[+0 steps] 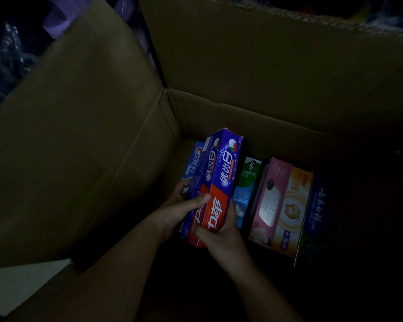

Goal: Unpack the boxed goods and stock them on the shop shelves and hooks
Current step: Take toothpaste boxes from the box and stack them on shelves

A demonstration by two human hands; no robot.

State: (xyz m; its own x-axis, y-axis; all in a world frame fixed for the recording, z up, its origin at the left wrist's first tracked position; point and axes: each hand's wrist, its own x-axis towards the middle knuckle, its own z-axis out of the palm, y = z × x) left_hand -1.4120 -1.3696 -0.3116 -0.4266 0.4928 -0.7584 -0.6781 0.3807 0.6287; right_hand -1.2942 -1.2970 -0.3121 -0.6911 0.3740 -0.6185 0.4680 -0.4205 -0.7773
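Two long blue-and-red cardboard toothpaste boxes (215,189), side by side as one bundle, are held tilted inside a big brown corrugated carton (84,145), near its far-left inner corner. Their upper ends point to the far wall of the carton and their red lower ends point to the person.

The left hand (179,205) has its grip closed on the bundle from the left side: the thumb lies across the front faces at the border of blue and red, and the other fingers curl round the left edge. The right hand (221,233) has its grip closed on the lower red end, with the thumb on the front and the fingers going round the right edge.

Behind the bundle, at the left, a light blue toothpaste box (194,160) stands against the carton's left wall. Just right of the bundle lies a green and pale blue box marked DARLIE (248,180). Further right lie three more boxes, touching each other: a pink flat box (271,201), an orange-and-cream box (293,212) and a dark blue box with white script (318,212). The near part of the carton's bottom is too dark to read. The carton's flaps stand open, and the left flap leans outward.
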